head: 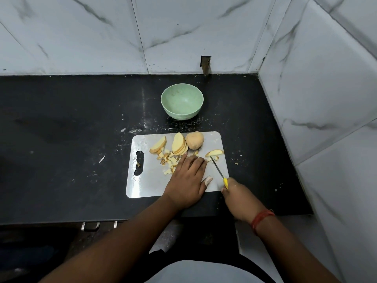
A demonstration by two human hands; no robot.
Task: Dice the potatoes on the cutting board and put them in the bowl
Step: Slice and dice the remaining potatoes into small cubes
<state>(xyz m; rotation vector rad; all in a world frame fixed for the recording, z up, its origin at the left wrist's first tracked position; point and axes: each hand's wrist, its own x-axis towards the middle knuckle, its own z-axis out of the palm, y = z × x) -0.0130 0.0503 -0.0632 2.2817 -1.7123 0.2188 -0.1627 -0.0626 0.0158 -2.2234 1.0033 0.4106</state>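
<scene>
While the left hand (188,176) lies flat at frame centre, apparently steadying cut potato pieces (170,161), the right hand (237,194) grips a knife (218,170). Its tip touches a potato slice (214,153), likely next for dicing.

Bowls: one green bowl (182,103), at 12 o'clock from the board.
Cutting boards: one cutting board (142,184) on the desk (61,160).
Knives: one knife (218,171), yellow-handled.
Whole potato pieces: one unsliced chunk (194,140).
Slice groups: three, namely a stack of slices (179,144), slices at 10 o'clock (158,145), a lone slice at 2 o'clock (214,153).
Diced bits: a heap of dice (169,162), too many to count.
Hands: two, left hand (188,180) and right hand (240,198).
</scene>
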